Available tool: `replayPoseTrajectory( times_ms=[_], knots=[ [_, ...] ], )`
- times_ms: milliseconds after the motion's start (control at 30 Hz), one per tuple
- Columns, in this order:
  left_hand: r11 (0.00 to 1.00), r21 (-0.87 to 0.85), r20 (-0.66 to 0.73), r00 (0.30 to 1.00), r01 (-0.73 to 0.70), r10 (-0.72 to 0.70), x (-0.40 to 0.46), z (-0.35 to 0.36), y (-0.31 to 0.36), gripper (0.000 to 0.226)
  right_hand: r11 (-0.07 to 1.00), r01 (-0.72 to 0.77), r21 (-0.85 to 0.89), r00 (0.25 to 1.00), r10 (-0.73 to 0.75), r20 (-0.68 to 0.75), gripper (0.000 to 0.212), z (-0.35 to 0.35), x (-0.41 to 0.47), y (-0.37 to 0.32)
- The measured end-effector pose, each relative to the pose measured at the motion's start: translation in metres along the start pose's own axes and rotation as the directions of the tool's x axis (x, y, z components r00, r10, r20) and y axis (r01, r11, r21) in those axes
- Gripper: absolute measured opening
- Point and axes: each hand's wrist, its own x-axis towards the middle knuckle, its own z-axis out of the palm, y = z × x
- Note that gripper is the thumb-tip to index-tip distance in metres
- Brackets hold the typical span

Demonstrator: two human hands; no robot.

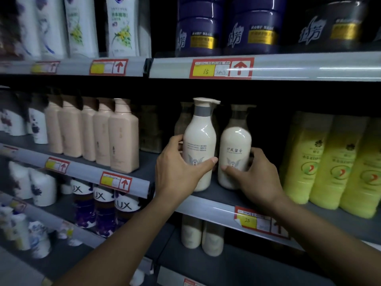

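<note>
Two cream pump bottles stand side by side on the middle shelf [214, 205]. My left hand [177, 172] grips the left cream bottle [199, 139] low down, thumb across its front label and fingers round its left side. My right hand [255, 178] grips the right cream bottle [235, 145] near its base, thumb on the front and fingers round the right side. Both bottles are upright, the left one nearer the shelf's front edge. More bottles of the same shape stand dimly behind them.
Pink bottles [123, 135] stand to the left on the same shelf and yellow bottles [321, 162] to the right. Dark purple jars [198, 27] fill the shelf above. LUX bottles [123, 207] and more cream bottles [191, 232] sit below. Red and yellow price tags [221, 68] line the shelf edges.
</note>
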Motion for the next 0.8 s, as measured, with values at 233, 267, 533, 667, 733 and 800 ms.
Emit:
replayPoseTrajectory(
  times_ms=[233,267,533,667,733,800],
  knots=[
    [0.998,-0.062,-0.127,0.992,-0.029,0.021,-0.018,-0.040,0.020,0.082,0.987,0.163,0.014,0.985,-0.162,-0.062,0.074,-0.028,-0.040,-0.031],
    [0.997,-0.069,-0.132,0.991,-0.026,0.016,-0.022,-0.046,0.022,0.081,0.984,0.178,0.012,0.982,-0.177,-0.067,0.073,-0.032,-0.048,-0.035],
    [0.997,-0.062,-0.095,0.995,-0.047,0.041,-0.069,-0.091,0.017,0.080,0.967,0.245,0.067,0.969,-0.241,-0.057,0.073,-0.052,-0.120,-0.037],
    [0.998,-0.037,-0.069,0.997,-0.045,0.042,-0.097,-0.102,0.001,0.077,0.972,0.221,0.078,0.975,-0.220,-0.020,0.077,-0.045,-0.148,-0.024],
    [0.999,-0.029,-0.056,0.998,-0.028,0.026,-0.111,-0.105,-0.008,0.074,0.975,0.203,0.090,0.979,-0.203,-0.002,0.076,-0.039,-0.161,-0.016],
    [1.000,-0.023,-0.032,0.999,-0.001,0.001,-0.125,-0.106,-0.018,0.073,0.978,0.180,0.109,0.983,-0.184,0.030,0.073,-0.031,-0.174,-0.007]
  ],
)
